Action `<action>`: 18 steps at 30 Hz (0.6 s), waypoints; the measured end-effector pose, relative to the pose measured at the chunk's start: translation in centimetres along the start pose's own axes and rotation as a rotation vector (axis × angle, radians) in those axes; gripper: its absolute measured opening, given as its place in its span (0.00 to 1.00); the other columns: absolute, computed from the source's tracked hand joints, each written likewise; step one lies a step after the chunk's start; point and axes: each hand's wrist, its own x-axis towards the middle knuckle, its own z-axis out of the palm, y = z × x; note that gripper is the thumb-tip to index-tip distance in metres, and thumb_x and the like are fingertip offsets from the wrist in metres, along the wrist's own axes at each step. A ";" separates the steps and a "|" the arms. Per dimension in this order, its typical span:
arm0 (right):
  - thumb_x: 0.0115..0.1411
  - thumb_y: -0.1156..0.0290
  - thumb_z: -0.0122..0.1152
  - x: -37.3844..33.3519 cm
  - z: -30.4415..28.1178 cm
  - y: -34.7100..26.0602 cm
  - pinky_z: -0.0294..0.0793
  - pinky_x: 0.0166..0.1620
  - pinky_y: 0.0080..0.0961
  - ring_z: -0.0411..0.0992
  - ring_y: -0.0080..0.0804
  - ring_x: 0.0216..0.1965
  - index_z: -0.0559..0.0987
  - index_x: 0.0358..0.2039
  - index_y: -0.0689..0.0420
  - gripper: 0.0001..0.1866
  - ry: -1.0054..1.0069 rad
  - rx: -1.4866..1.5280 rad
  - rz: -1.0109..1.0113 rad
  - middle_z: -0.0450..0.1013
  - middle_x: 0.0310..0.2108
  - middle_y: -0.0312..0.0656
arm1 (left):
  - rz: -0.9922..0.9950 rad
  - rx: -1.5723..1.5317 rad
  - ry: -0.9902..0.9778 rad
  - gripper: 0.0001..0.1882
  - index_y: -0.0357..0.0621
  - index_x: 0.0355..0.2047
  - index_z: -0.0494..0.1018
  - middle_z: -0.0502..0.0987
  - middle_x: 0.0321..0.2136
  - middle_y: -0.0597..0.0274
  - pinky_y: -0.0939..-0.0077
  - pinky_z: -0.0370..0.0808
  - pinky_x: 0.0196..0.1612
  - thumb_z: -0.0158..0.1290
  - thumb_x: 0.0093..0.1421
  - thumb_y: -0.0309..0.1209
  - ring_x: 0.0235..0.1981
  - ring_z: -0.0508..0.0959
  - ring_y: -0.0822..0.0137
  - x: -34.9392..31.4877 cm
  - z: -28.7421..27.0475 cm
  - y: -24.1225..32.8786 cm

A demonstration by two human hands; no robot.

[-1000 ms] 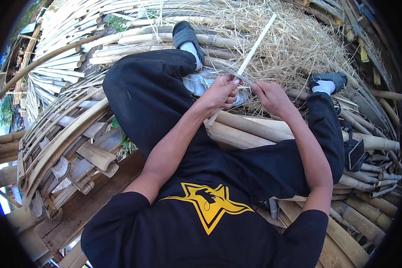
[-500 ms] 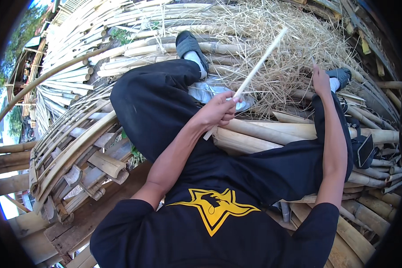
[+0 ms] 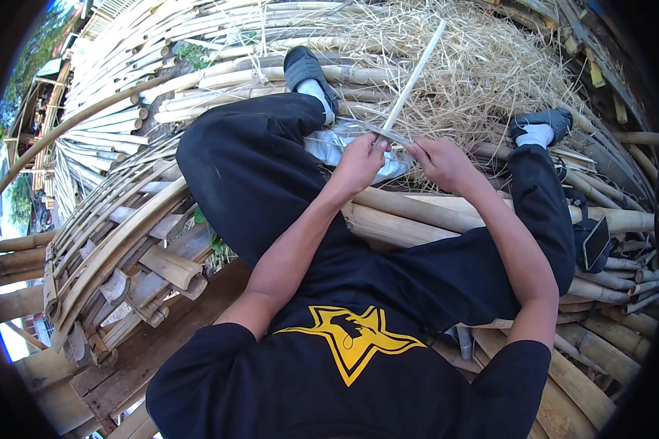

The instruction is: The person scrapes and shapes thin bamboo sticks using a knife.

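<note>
A long pale bamboo strip point(image 3: 419, 72) slants up and away from my left hand point(image 3: 360, 164), whose fingers are wrapped round its lower part. My right hand point(image 3: 447, 165) is closed on a knife; the handle is hidden in the fist. The thin grey knife blade point(image 3: 389, 134) lies across the strip, just above my left thumb. Both hands are close together in front of my knees, over a silvery plastic sheet point(image 3: 331, 148) on the ground.
A heap of bamboo shavings point(image 3: 476, 66) spreads beyond my hands. Bamboo poles point(image 3: 417, 212) run between my legs, and split bamboo pieces point(image 3: 172, 267) are stacked at left. A dark phone-like device point(image 3: 597, 241) hangs by my right knee.
My right hand has come in from the far right with the knife, and the blade now crosses the strip. My left hand and the strip have shifted slightly left.
</note>
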 end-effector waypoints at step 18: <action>0.65 0.48 0.39 0.4 -2.8 10.1 0.70 0.35 0.51 0.72 0.58 0.30 0.76 0.27 0.60 0.27 0.245 -0.320 0.272 0.73 0.23 0.56 | -0.211 -0.190 -0.143 0.10 0.42 0.36 0.63 0.55 0.14 0.77 0.86 0.46 0.12 0.39 0.69 0.35 0.10 0.50 0.84 -1.7 0.4 1.9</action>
